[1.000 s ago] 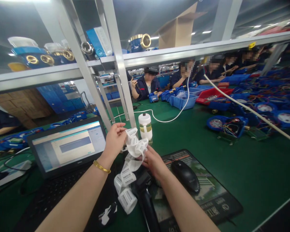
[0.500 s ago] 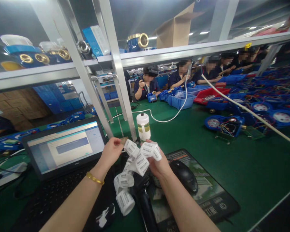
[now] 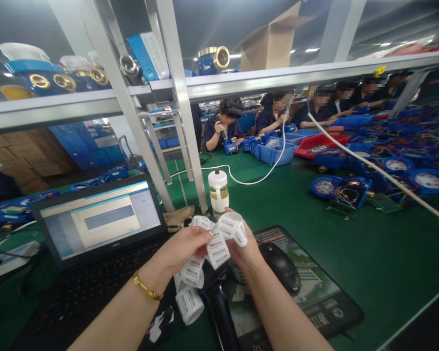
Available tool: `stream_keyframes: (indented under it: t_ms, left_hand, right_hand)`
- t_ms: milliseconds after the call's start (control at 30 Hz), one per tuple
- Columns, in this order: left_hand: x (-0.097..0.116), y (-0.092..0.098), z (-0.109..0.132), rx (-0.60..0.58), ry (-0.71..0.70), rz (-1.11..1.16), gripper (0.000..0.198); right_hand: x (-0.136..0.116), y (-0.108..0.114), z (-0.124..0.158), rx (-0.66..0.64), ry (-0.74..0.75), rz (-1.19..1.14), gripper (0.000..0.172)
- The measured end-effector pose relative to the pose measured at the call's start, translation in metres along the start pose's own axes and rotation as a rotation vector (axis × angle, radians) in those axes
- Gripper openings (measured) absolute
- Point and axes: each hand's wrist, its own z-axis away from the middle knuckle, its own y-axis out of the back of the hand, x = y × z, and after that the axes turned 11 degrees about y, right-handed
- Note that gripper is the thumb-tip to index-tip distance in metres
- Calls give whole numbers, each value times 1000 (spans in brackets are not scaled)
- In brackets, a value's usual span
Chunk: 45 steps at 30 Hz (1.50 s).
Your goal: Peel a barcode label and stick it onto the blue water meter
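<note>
A long curled strip of white barcode labels (image 3: pixel 218 251) hangs between my two hands and trails down in loops. My left hand (image 3: pixel 185 248), with a gold bracelet on its wrist, pinches the strip near its middle. My right hand (image 3: pixel 245 246) holds the upper part of the strip from the right, its fingers partly hidden behind the labels. Under the strip lies a black handheld scanner (image 3: pixel 221 307), its handle toward me. A black mouse (image 3: pixel 280 265) rests on the printed mouse pad (image 3: pixel 314 297) to the right of my right hand.
An open laptop (image 3: pixel 106 219) stands at left, with a glove (image 3: pixel 179 218) beside it. A bottle (image 3: pixel 218 192) stands behind my hands near a metal shelf post (image 3: pixel 190 146). Blue meters (image 3: pixel 340 190) with wires lie at right. Co-workers sit across the green table (image 3: pixel 270 204).
My left hand has moved right and closer to my right hand, from the strip's far left part to its middle. The glove behind it now shows more. The view has shifted slightly.
</note>
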Motion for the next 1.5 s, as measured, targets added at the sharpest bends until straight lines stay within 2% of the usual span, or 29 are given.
stream_keyframes:
  t_ms: [167, 333, 433, 600, 833, 967, 1100, 1167, 1267, 1333, 1433, 1500]
  left_hand:
    - [-1, 1, 3, -34, 20, 97, 48]
    - [-1, 4, 4, -35, -1, 143, 42]
    - [1, 7, 10, 8, -89, 151, 36]
    - [7, 9, 24, 37, -252, 144, 30]
    - [8, 5, 35, 175, -341, 113, 23]
    - [4, 4, 35, 230, -362, 96, 22]
    - [0, 4, 32, 285, -377, 107, 22]
    - [-1, 4, 29, 309, -374, 175, 26]
    - [2, 4, 25, 299, -328, 356, 31]
    - [6, 6, 22, 301, -290, 477, 29]
    - [11, 10, 19, 345, -261, 630, 17]
    - [13, 13, 15, 369, -256, 694, 8]
  right_hand:
    - [-3, -3, 1, 13, -38, -11, 40]
    - [-6, -6, 1, -29, -34, 18, 41]
    - [-5, -2, -2, -31, -45, 58, 40]
    - [-3, 10, -6, 104, -69, 81, 47]
    - [-12, 2, -1, 115, 40, 170, 38]
    - [-18, -1, 3, 76, 166, 224, 34]
    - [-21, -1, 7, -26, 257, 306, 25]
    - [-21, -3, 10, -140, 250, 366, 22]
    - [-19, -8, 14, -349, 181, 448, 22]
    - [-18, -10, 17, -475, 75, 463, 20]
    - [-17, -11, 19, -641, -43, 502, 17]
    - [-18, -12, 20, -723, -14, 526, 13]
